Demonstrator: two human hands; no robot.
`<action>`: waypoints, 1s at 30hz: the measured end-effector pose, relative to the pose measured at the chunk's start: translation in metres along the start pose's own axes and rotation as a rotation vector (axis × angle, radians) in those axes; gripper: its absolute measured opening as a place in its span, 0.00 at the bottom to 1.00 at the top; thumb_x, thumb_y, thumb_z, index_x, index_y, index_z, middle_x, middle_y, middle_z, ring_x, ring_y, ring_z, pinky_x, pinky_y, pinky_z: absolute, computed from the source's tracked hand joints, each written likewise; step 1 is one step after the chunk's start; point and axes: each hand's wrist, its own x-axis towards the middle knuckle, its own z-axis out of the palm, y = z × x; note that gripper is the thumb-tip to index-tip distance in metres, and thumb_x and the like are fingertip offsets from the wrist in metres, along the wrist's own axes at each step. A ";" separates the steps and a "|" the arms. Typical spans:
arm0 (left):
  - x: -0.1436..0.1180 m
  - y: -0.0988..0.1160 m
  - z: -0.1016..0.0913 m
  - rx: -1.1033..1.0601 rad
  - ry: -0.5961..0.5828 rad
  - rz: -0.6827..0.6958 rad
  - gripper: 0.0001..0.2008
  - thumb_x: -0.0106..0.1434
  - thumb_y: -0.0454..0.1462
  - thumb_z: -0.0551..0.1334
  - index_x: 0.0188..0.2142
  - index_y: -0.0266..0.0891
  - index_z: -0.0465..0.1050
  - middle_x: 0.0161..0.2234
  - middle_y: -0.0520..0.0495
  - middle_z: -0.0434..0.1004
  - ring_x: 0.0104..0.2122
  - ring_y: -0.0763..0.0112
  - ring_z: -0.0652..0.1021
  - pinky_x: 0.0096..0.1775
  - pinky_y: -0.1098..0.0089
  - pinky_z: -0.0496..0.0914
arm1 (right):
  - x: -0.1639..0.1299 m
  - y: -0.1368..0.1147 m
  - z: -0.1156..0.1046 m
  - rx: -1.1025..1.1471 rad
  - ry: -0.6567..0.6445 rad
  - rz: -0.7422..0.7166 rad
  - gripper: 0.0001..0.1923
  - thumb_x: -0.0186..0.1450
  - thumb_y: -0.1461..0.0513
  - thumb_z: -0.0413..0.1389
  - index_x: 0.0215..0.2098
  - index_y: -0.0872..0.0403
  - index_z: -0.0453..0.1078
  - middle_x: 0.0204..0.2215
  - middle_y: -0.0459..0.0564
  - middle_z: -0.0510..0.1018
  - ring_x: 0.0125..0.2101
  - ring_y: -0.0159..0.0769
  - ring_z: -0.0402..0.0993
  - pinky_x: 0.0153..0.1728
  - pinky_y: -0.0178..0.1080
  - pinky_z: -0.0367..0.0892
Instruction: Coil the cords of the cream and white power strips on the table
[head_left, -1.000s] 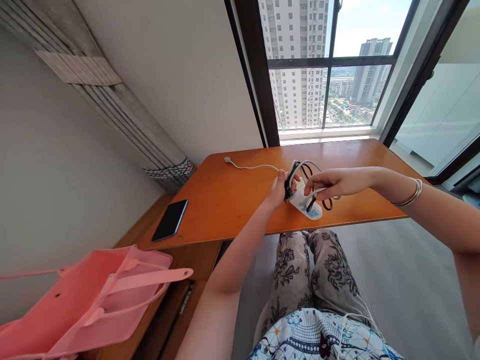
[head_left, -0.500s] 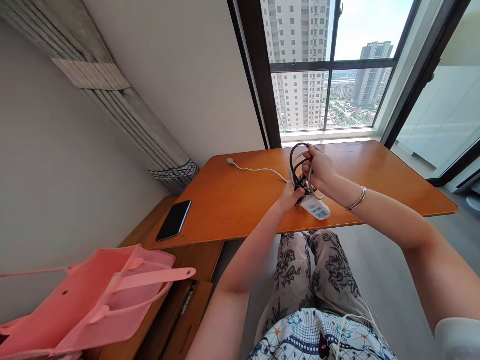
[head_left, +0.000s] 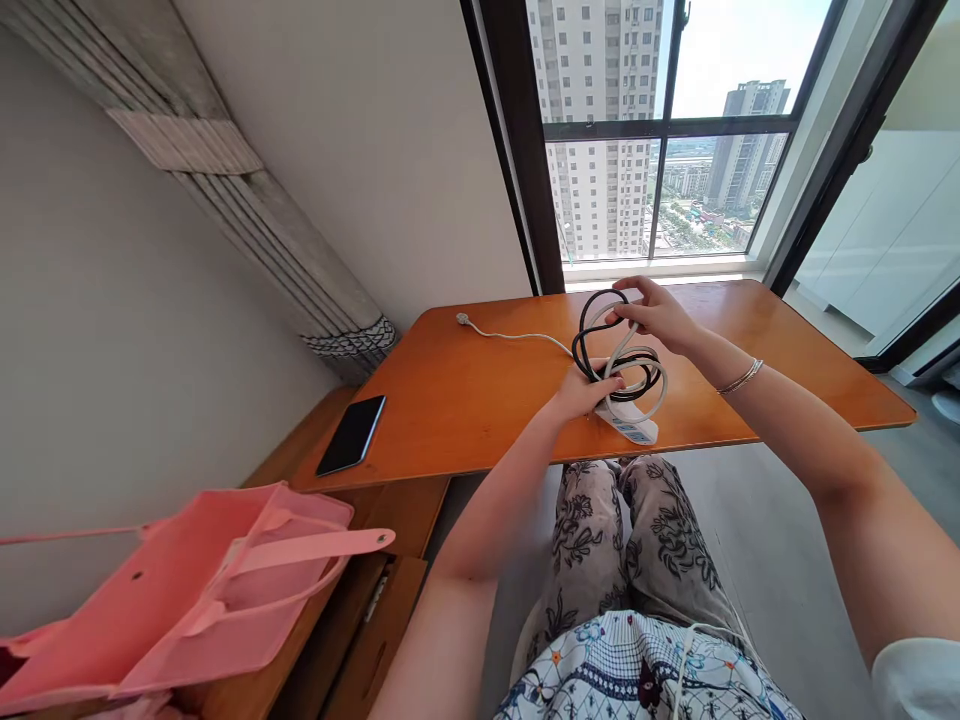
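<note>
2 hands meet over a bundle of cords (head_left: 619, 362) and a white power strip (head_left: 630, 422) near the front edge of the orange table (head_left: 465, 400).

The bundle looks light and floppy, 1 black cord and 1 pale grey cord looped together. The loops are springy and would likely slip apart if held loosely, so the best hold is probably across the crossing point, where every strand can be pinched at once. The power strip is rigid, smooth plastic, probably the heaviest part, and best gripped across its narrow sides.

The left hand (head_left: 581, 392) lies low, with its fingers (head_left: 606, 383) curled onto the bottom of the loops and the near end of the strip, closed on them rather than spread. The right hand (head_left: 652, 312) sits above, its thumb and fingertips (head_left: 616, 316) pinched shut on the top of the black loop, the other fingers only slightly bent. The rest of the coil hangs just below those fingertips and rests on the strip.

From the left fingers, 1 pale strand runs away across the table to a plug (head_left: 463, 319) well apart. A dark phone (head_left: 352, 435) lies far to the left of that hand, and a pink bag (head_left: 172, 590) farther still, nearer the person.
</note>
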 end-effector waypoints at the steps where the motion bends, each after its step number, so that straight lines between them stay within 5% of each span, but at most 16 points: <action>1: 0.000 0.001 -0.002 -0.008 -0.021 -0.002 0.09 0.47 0.41 0.67 0.23 0.37 0.72 0.20 0.53 0.71 0.23 0.73 0.69 0.27 0.72 0.63 | 0.000 0.006 -0.003 -0.076 0.043 -0.010 0.19 0.57 0.60 0.61 0.46 0.51 0.65 0.31 0.47 0.79 0.24 0.30 0.64 0.24 0.34 0.62; 5: -0.003 0.004 -0.005 -0.050 -0.072 -0.008 0.09 0.45 0.41 0.66 0.20 0.37 0.72 0.19 0.52 0.71 0.22 0.73 0.69 0.26 0.71 0.63 | -0.001 0.033 -0.009 -0.436 0.260 -0.283 0.23 0.59 0.56 0.61 0.51 0.52 0.66 0.48 0.58 0.75 0.38 0.41 0.72 0.34 0.43 0.71; 9: -0.005 0.004 -0.007 -0.069 -0.086 0.010 0.08 0.44 0.41 0.66 0.19 0.37 0.72 0.20 0.51 0.72 0.23 0.72 0.70 0.27 0.71 0.64 | -0.011 0.046 -0.017 -0.568 0.069 -0.517 0.18 0.69 0.50 0.49 0.44 0.50 0.74 0.53 0.58 0.75 0.55 0.48 0.70 0.53 0.50 0.68; 12: -0.002 -0.001 -0.011 -0.098 -0.004 0.009 0.10 0.46 0.42 0.66 0.20 0.38 0.72 0.20 0.51 0.71 0.22 0.73 0.68 0.26 0.71 0.64 | -0.024 0.048 -0.022 -0.461 -0.119 -0.453 0.27 0.72 0.46 0.41 0.45 0.51 0.76 0.52 0.57 0.78 0.55 0.48 0.72 0.58 0.52 0.64; 15: 0.002 -0.006 -0.014 -0.095 0.084 0.063 0.10 0.48 0.42 0.65 0.19 0.38 0.71 0.21 0.50 0.71 0.24 0.72 0.69 0.27 0.70 0.64 | -0.035 0.048 -0.021 -0.461 -0.234 -0.418 0.29 0.64 0.42 0.56 0.53 0.53 0.71 0.51 0.57 0.79 0.50 0.49 0.76 0.52 0.49 0.68; 17: 0.004 -0.009 -0.014 -0.058 0.067 0.105 0.09 0.48 0.41 0.65 0.19 0.38 0.71 0.22 0.50 0.72 0.25 0.71 0.70 0.29 0.70 0.65 | -0.040 0.047 -0.018 -0.539 -0.208 -0.384 0.29 0.59 0.47 0.63 0.53 0.54 0.71 0.47 0.57 0.81 0.45 0.47 0.78 0.46 0.45 0.70; 21: 0.005 -0.007 -0.011 -0.015 0.008 0.117 0.07 0.49 0.40 0.64 0.21 0.38 0.73 0.22 0.50 0.72 0.26 0.70 0.70 0.29 0.70 0.64 | -0.045 0.044 -0.010 -0.671 -0.068 -0.319 0.13 0.63 0.57 0.56 0.43 0.55 0.74 0.36 0.53 0.82 0.35 0.40 0.77 0.37 0.39 0.67; 25: 0.005 -0.004 -0.013 0.005 0.002 0.117 0.07 0.48 0.39 0.65 0.20 0.38 0.72 0.22 0.50 0.73 0.27 0.70 0.71 0.30 0.70 0.66 | -0.046 0.047 -0.008 -0.677 0.019 -0.306 0.11 0.61 0.58 0.55 0.40 0.54 0.74 0.32 0.50 0.82 0.31 0.38 0.76 0.34 0.38 0.66; 30: 0.008 -0.005 -0.018 -0.022 -0.044 0.117 0.08 0.46 0.40 0.66 0.20 0.38 0.72 0.21 0.50 0.73 0.25 0.70 0.72 0.30 0.69 0.67 | -0.038 0.058 -0.006 -0.311 0.027 -0.181 0.28 0.54 0.59 0.62 0.53 0.55 0.70 0.34 0.50 0.83 0.33 0.39 0.78 0.36 0.40 0.71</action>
